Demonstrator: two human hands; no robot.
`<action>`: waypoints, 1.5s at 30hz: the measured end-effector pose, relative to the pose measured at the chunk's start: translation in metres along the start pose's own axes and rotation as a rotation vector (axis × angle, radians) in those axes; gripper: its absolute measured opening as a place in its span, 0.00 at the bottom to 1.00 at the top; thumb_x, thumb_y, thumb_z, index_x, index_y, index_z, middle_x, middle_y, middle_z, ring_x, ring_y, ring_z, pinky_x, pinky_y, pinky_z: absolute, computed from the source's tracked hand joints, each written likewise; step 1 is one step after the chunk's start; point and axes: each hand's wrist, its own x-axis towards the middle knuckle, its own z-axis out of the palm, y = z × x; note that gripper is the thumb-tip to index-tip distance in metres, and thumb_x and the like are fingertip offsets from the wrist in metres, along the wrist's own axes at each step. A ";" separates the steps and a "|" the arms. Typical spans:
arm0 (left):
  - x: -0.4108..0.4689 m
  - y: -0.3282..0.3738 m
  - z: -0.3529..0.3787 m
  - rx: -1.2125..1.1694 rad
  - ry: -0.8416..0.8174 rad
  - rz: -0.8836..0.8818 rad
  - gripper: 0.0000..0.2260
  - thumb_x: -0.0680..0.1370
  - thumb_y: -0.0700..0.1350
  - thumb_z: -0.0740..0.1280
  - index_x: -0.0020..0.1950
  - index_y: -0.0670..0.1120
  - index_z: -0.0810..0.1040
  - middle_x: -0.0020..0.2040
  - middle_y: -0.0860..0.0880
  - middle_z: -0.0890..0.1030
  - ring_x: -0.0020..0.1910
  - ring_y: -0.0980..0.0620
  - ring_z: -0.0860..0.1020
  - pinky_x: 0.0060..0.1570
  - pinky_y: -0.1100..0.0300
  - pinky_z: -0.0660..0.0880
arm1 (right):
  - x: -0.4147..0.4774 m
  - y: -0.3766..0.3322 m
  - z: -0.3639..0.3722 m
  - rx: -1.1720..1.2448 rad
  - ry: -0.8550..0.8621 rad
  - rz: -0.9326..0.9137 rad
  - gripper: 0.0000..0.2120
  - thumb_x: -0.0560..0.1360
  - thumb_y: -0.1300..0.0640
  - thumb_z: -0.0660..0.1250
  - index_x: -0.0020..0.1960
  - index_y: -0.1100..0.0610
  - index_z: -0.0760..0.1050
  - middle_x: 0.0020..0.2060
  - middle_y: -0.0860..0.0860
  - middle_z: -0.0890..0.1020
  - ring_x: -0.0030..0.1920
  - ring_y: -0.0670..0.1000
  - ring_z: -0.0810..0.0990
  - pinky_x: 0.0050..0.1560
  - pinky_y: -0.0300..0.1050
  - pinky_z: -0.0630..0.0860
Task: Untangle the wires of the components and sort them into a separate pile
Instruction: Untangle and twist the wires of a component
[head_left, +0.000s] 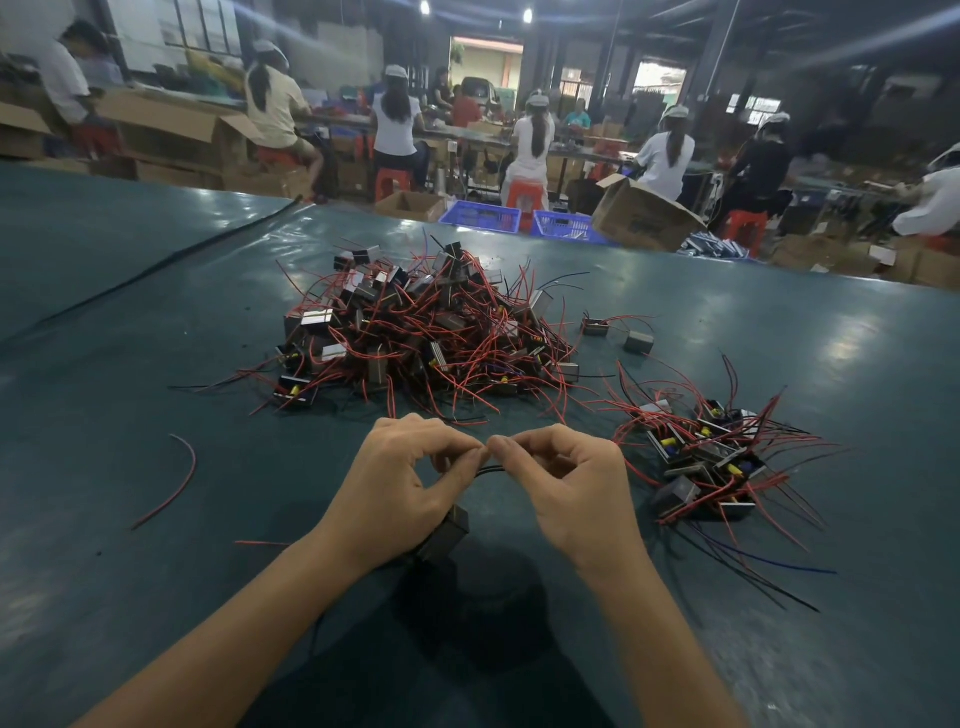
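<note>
Here — wires between fingers; blue baskets beyond.

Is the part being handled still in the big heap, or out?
Out: the left hand and right hand pinch its black wires, and the component sits near them, clear of the big heap.

1. The left hand is covering the upper part of a dark component, hiding how it is being gripped.
2. The fingers of that hand and of the right hand are pinching the black wires and hiding their ends.
3. The large pile is burying its lower components under red wires.
4. The bottom edge is cutting off both forearms, and the table is running past both sides.
5. The blue baskets are showing contents too small to tell.
6. The right edge is cropping a person.
</note>
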 end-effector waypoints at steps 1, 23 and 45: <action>0.000 0.000 0.000 0.004 -0.002 0.002 0.04 0.74 0.47 0.69 0.43 0.51 0.84 0.35 0.60 0.80 0.39 0.58 0.76 0.50 0.54 0.69 | 0.000 0.000 0.000 0.011 -0.005 0.011 0.08 0.71 0.56 0.76 0.35 0.49 0.81 0.22 0.44 0.73 0.25 0.41 0.67 0.27 0.33 0.64; 0.000 -0.002 0.001 0.072 -0.018 0.048 0.04 0.74 0.49 0.70 0.43 0.51 0.85 0.34 0.59 0.79 0.37 0.59 0.75 0.48 0.52 0.70 | -0.002 0.005 -0.001 -0.270 0.037 -0.008 0.15 0.74 0.44 0.70 0.33 0.51 0.77 0.24 0.43 0.71 0.25 0.45 0.68 0.30 0.40 0.63; 0.001 -0.002 -0.002 0.024 0.023 0.020 0.04 0.74 0.47 0.70 0.45 0.51 0.85 0.36 0.59 0.81 0.38 0.60 0.76 0.48 0.52 0.71 | -0.003 -0.007 0.012 -0.058 0.098 0.024 0.08 0.73 0.50 0.73 0.36 0.47 0.80 0.29 0.44 0.78 0.28 0.42 0.71 0.31 0.32 0.66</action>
